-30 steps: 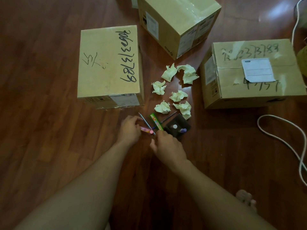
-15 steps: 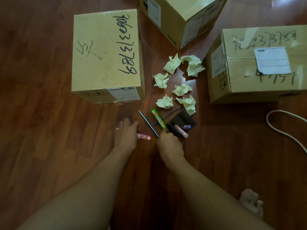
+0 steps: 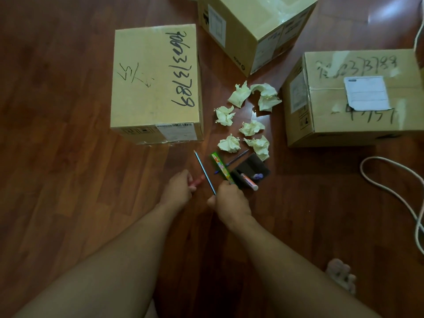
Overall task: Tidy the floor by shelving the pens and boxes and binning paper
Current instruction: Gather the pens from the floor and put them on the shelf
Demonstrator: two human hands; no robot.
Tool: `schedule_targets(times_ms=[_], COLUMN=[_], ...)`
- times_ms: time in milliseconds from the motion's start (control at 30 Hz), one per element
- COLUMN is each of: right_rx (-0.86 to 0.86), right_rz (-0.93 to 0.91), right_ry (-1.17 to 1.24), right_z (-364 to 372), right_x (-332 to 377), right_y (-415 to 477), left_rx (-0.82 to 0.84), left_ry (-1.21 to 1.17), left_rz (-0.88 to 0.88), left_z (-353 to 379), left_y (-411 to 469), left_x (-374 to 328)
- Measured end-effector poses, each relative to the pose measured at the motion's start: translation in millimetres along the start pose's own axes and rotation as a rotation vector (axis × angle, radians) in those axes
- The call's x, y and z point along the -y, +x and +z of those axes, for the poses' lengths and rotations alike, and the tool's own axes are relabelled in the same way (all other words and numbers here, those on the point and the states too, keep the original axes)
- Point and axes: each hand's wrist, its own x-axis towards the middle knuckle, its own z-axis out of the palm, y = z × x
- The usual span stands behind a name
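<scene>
Gripping pink pen (image 3: 199,180), my left hand (image 3: 177,191) curls closed on floor (image 3: 57,180) below left box (image 3: 156,83). Right hand (image 3: 230,200) fisted around slim dark pen (image 3: 204,171). Crumpled paper (image 3: 229,143) between boxes; right box (image 3: 353,97) beyond.

Dim, warm indoor light. The brightest spot is a pale glare on the floor (image 3: 394,10) at one o'clock, and the glossy tape on the top box (image 3: 257,31) at twelve shines too. Boxes cast soft shadows toward five o'clock. Edges darken and bow outward from the wide lens. Forearms at six are softly blurred; the hands (image 3: 229,200) look slightly smeared.
</scene>
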Motion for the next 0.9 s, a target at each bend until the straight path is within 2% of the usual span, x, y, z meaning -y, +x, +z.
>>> schedule_targets(times_ms=[100,200,300,533,667,900], right_rx=[-0.056,-0.097,-0.174,-0.271,-0.205,0.038], right_rz=[-0.031,-0.047,-0.009,0.094,0.117,0.189], right_ry=[0.075,0.165,0.269,0.260,0.153,-0.118], right_z=[-30.9,-78.9,-124.0,-174.5,-168.7,-161.2], right_x=[15.0,20.1,4.8,-63.7,-90.4,-104.0], right_y=[-17.8,-38.4,-56.7,-84.1,-91.5,-87.4], left_rx=[-0.086,-0.136,-0.168,-0.178,-0.143,-0.051], left_ry=[-0.216,-0.363,-0.407,-0.518,-0.508,-0.373], left_rz=[-0.092,-0.084,-0.024,0.072,0.091,0.167], left_z=[-13.2,-42.5,-71.6,-98.7,-87.8,-50.9], left_y=[-14.3,-29.2,-37.9,-48.5,-47.0,-49.4], left_x=[-4.7,-27.3,-60.3,-123.3,-140.0,-145.8])
